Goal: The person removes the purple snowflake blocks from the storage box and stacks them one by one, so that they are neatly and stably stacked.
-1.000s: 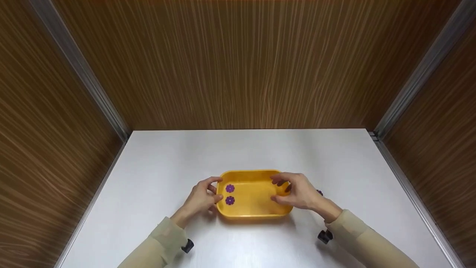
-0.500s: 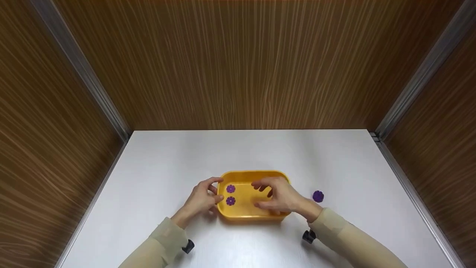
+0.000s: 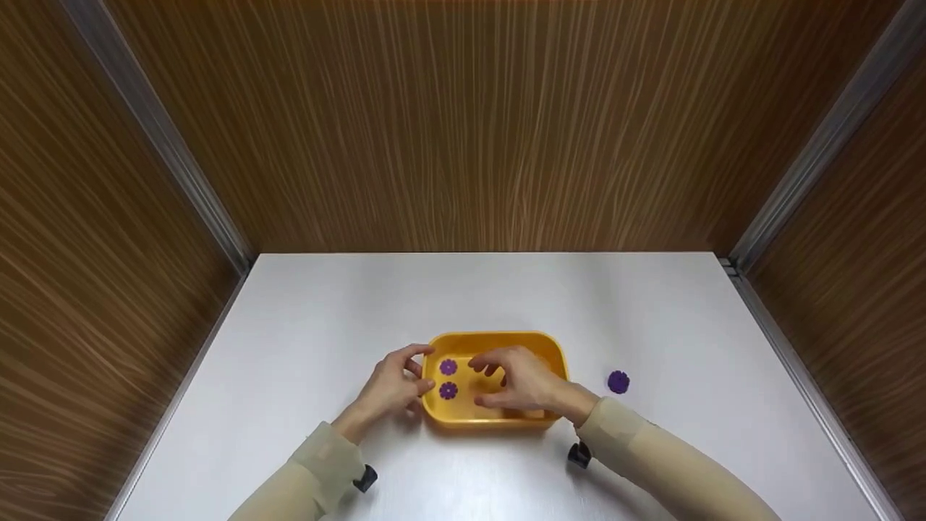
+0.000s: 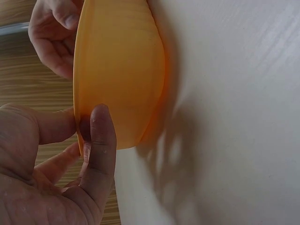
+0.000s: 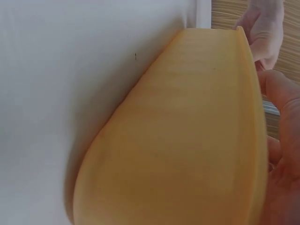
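My left hand (image 3: 389, 383) grips the left end of a yellow plastic tray (image 3: 499, 341), thumb and fingers at the rim. In the left wrist view one finger (image 4: 99, 136) presses the tray's outer wall. Over the tray's middle hovers my right hand (image 3: 527, 380), thumb and fingers curved apart with nothing visible between them. Two purple flower-shaped pieces, an upper one (image 3: 448, 367) and a lower one (image 3: 448, 391), lie near the tray's left end. The right wrist view shows mostly the tray's outer wall (image 5: 183, 117), which hides part of the right hand.
A dark purple flower-shaped piece (image 3: 618, 382) lies on the white table (image 3: 347, 304), right of the tray. Wood-grain panels (image 3: 477, 130) stand behind and on both sides. Each wrist carries a small black device, such as the right one (image 3: 579, 455).
My right hand has moved left, from the tray's right end to over its middle. The purple piece on the table, partly covered before, now shows fully. My left hand stays in place.
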The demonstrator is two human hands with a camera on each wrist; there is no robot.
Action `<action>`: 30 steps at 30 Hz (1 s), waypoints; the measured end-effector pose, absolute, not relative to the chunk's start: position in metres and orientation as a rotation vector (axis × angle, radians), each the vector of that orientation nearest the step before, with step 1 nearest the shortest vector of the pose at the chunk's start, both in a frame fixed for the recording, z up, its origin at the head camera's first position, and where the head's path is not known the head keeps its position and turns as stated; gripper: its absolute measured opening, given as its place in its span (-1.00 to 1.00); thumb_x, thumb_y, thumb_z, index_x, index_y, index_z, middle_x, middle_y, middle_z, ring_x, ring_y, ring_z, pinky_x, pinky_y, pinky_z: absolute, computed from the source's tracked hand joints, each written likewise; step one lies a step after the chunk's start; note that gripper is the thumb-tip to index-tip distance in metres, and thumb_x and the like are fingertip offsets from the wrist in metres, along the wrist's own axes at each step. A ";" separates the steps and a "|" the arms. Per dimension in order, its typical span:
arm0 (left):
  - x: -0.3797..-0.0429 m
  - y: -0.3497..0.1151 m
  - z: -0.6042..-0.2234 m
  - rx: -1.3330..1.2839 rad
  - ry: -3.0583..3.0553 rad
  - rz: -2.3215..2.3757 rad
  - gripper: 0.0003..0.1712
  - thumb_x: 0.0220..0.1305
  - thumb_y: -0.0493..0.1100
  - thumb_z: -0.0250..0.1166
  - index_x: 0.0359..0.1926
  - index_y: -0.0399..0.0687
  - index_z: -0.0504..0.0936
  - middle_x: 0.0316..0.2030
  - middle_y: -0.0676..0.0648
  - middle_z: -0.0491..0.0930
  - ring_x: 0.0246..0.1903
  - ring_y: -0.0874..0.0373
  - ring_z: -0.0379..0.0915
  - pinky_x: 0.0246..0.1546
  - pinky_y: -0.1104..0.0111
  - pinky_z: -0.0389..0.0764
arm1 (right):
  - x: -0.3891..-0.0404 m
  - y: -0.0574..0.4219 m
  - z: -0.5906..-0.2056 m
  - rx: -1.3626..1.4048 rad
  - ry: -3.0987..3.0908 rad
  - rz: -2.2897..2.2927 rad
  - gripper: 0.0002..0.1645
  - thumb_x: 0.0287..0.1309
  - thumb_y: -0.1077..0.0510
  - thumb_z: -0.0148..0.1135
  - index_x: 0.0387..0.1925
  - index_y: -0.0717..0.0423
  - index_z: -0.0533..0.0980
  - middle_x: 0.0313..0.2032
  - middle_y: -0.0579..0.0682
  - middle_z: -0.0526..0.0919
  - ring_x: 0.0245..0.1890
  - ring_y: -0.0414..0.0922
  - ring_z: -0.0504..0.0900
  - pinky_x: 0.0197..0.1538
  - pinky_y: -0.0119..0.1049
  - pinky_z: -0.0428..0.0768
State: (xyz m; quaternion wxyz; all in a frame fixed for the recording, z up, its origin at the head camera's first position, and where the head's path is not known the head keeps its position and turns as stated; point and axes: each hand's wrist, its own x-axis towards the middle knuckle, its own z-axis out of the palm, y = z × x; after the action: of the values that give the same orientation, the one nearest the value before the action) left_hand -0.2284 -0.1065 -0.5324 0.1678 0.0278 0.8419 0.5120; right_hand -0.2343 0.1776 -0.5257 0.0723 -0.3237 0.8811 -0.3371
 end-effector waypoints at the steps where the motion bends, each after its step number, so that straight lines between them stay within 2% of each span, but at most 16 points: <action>1: -0.228 -0.106 -0.532 0.077 2.394 1.458 -0.26 0.43 -0.34 0.47 0.56 0.07 0.56 -0.01 -0.16 0.58 -0.47 0.12 0.66 -0.41 0.33 0.85 | -0.235 0.175 -0.526 -0.958 2.647 -1.002 -0.31 0.24 -0.06 0.63 0.30 0.19 0.70 0.15 0.18 0.86 0.08 0.15 0.84 0.03 -0.15 0.86; 7: -0.228 -0.107 -0.532 0.086 2.399 1.460 -0.26 0.41 -0.34 0.47 0.56 0.09 0.58 -0.02 -0.15 0.59 -0.49 0.14 0.65 -0.40 0.27 0.87 | -0.239 0.165 -0.532 -0.913 2.625 -0.984 -0.31 0.24 0.00 0.65 0.32 0.22 0.68 0.18 0.19 0.84 0.12 0.15 0.82 0.22 0.12 0.85; 14: -0.227 -0.110 -0.531 0.139 2.380 1.484 -0.26 0.42 -0.36 0.46 0.57 0.02 0.55 -0.04 -0.16 0.57 -0.48 0.11 0.67 -0.37 0.21 0.90 | -0.241 0.157 -0.535 -0.856 2.639 -0.925 -0.31 0.24 0.00 0.67 0.32 0.18 0.69 0.15 0.13 0.85 0.12 0.07 0.80 0.23 0.01 0.82; 22: -0.229 -0.107 -0.526 0.092 2.400 1.447 -0.26 0.44 -0.34 0.46 0.57 0.12 0.56 0.00 -0.17 0.59 -0.46 0.10 0.68 -0.35 0.23 0.89 | -0.246 0.153 -0.538 -0.793 2.632 -0.924 -0.27 0.19 0.02 0.70 0.34 0.17 0.69 0.17 0.14 0.84 0.14 0.06 0.80 0.33 0.07 0.80; 30: -0.226 -0.105 -0.525 0.067 2.394 1.445 -0.27 0.45 -0.34 0.45 0.56 0.15 0.57 0.01 -0.16 0.61 -0.45 0.08 0.69 -0.34 0.24 0.89 | -0.243 0.145 -0.543 -0.851 2.652 -0.875 -0.31 0.15 0.02 0.71 0.30 0.13 0.73 0.13 0.08 0.87 0.08 -0.01 0.79 0.32 -0.01 0.80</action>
State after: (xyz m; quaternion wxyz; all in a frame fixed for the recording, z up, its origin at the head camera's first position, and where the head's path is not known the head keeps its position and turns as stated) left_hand -0.2261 -0.1051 -0.5247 0.1714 0.0236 0.8433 0.5089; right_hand -0.2432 0.1450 -0.5434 0.1109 -0.2897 0.9028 -0.2978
